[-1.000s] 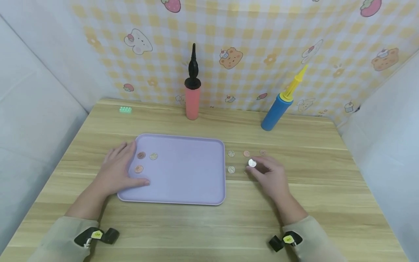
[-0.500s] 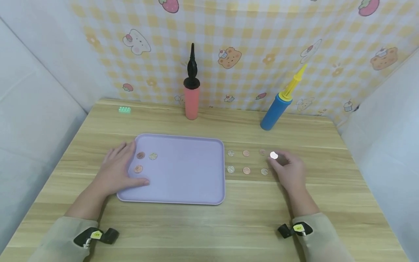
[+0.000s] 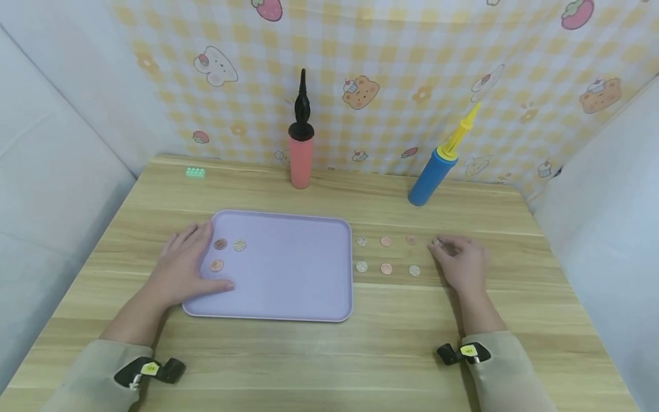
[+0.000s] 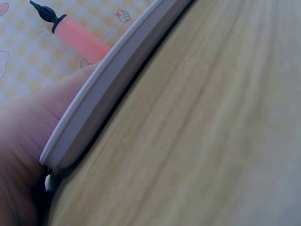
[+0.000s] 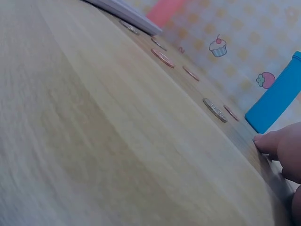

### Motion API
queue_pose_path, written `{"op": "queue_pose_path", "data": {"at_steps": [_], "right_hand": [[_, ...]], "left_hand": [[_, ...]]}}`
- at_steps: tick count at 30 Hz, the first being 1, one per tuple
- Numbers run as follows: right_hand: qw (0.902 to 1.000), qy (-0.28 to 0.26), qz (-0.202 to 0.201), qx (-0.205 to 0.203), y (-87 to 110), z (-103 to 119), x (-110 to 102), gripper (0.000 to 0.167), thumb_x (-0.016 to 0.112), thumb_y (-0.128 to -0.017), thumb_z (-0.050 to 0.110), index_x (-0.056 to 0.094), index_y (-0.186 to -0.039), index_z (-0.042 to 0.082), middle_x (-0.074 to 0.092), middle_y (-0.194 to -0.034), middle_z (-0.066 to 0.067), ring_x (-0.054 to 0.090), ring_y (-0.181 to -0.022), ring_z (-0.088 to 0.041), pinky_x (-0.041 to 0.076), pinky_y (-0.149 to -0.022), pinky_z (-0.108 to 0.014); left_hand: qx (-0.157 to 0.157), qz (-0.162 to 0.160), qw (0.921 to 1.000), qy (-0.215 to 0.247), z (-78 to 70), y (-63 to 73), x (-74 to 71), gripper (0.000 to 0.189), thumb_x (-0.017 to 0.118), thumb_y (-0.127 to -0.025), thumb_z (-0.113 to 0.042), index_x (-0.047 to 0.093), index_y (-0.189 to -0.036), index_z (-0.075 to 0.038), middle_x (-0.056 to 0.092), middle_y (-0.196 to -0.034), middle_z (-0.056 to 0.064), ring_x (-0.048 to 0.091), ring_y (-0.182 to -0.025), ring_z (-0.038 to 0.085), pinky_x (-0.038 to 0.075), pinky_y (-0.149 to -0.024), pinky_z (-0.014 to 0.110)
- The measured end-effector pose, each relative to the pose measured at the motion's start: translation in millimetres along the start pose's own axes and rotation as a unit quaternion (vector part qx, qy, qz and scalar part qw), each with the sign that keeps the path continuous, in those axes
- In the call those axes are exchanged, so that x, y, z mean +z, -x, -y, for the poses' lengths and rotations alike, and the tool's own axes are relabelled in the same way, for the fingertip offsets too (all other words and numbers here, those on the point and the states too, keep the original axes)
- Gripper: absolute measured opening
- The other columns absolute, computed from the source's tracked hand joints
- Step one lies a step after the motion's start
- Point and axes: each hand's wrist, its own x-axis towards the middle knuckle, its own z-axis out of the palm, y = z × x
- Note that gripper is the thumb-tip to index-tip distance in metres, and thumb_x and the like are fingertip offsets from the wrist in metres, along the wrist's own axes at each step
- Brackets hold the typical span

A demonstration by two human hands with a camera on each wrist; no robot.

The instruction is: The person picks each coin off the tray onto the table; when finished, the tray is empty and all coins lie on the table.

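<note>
My left hand (image 3: pixel 180 266) rests across the left rim of a lilac tray (image 3: pixel 293 274), fingers stretched along the outer edge and thumb lying straight inside. On that tray are two copper coins (image 3: pixel 220 244) and a silver coin (image 3: pixel 239 245), close to the fingers. Right of the tray, my right hand (image 3: pixel 465 263) pinches a silver coin (image 3: pixel 437 242) between thumb and fingertips, down at the wooden table. In the right wrist view its fingertips (image 5: pixel 265 141) show low by the tabletop, the coin hidden. Two short rows of silver and copper coins (image 3: pixel 386 269) lie between hand and tray.
A pink pump with a black nozzle (image 3: pixel 301 163) stands behind the tray. Further right, a blue pump with a yellow nozzle (image 3: pixel 432 177) leans near the patterned cloth (image 3: pixel 247 86). A small green toy brick (image 3: pixel 195 172) sits at the back left of the table (image 3: pixel 309 366).
My right hand has moved right with the silver coin, then lowered it to the table at the end of the back row. My left hand stays on the tray.
</note>
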Motion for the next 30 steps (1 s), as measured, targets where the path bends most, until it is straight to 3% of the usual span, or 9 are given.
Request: {"op": "queue_pose_path", "data": {"at_steps": [5, 13, 18, 22, 25, 30], "right_hand": [[0.9999, 0.012, 0.005, -0.001, 0.6, 2.2, 0.1, 0.030, 0.085, -0.094, 0.019, 0.080, -0.115, -0.001, 0.075, -0.118, -0.025, 0.060, -0.119, -0.044, 0.026, -0.113, -0.060], [0.9995, 0.020, -0.002, -0.022, 3.5, 0.5, 3.5, 0.030, 0.082, -0.096, 0.019, 0.079, -0.117, -0.003, 0.069, -0.118, -0.029, 0.056, -0.116, -0.045, 0.027, -0.111, -0.064], [0.9962, 0.014, -0.030, -0.081, 8.3, -1.6, 9.0, 0.024, 0.081, -0.095, 0.011, 0.079, -0.114, -0.003, 0.067, -0.112, -0.028, 0.056, -0.109, -0.044, 0.031, -0.104, -0.062], [0.9878, -0.001, -0.046, -0.149, 10.8, 1.0, 13.6, 0.025, 0.085, -0.089, 0.008, 0.080, -0.110, -0.004, 0.068, -0.106, -0.027, 0.056, -0.104, -0.046, 0.033, -0.100, -0.061], [0.9823, 0.003, -0.030, -0.185, 12.7, 5.6, 17.1, 0.027, 0.085, -0.090, 0.016, 0.081, -0.111, 0.000, 0.069, -0.106, -0.024, 0.056, -0.105, -0.045, 0.034, -0.100, -0.062], [0.9818, 0.022, 0.017, -0.188, 15.4, 10.4, 21.1, 0.029, 0.082, -0.094, 0.026, 0.082, -0.120, 0.012, 0.065, -0.115, -0.023, 0.051, -0.114, -0.042, 0.031, -0.100, -0.062]], "left_hand": [[-0.003, 0.000, 1.0000, 0.000, 0.9, 0.8, -0.3, 0.144, 0.091, -0.069, -0.069, 0.017, -0.167, 0.006, 0.029, -0.168, 0.032, 0.020, -0.153, 0.059, 0.004, -0.122, 0.076], [-0.002, 0.001, 1.0000, 0.000, 0.6, 0.7, 0.1, 0.143, 0.091, -0.070, -0.069, 0.017, -0.167, 0.006, 0.029, -0.168, 0.032, 0.020, -0.153, 0.058, 0.002, -0.122, 0.076], [0.001, -0.002, 1.0000, 0.000, -0.1, 0.5, 1.0, 0.143, 0.091, -0.070, -0.069, 0.017, -0.167, 0.006, 0.029, -0.168, 0.032, 0.020, -0.153, 0.058, 0.003, -0.122, 0.076], [0.002, -0.003, 1.0000, 0.001, 0.8, 0.1, 2.2, 0.143, 0.091, -0.070, -0.069, 0.017, -0.168, 0.005, 0.030, -0.169, 0.031, 0.020, -0.154, 0.058, 0.002, -0.123, 0.075], [0.001, -0.002, 1.0000, 0.001, 1.7, 0.0, 2.6, 0.143, 0.091, -0.070, -0.069, 0.017, -0.168, 0.004, 0.029, -0.169, 0.031, 0.019, -0.154, 0.058, 0.002, -0.123, 0.075], [0.001, -0.001, 1.0000, 0.001, 2.3, 0.0, 1.9, 0.143, 0.090, -0.070, -0.069, 0.016, -0.168, 0.004, 0.029, -0.169, 0.031, 0.019, -0.154, 0.058, 0.002, -0.122, 0.075]]}}
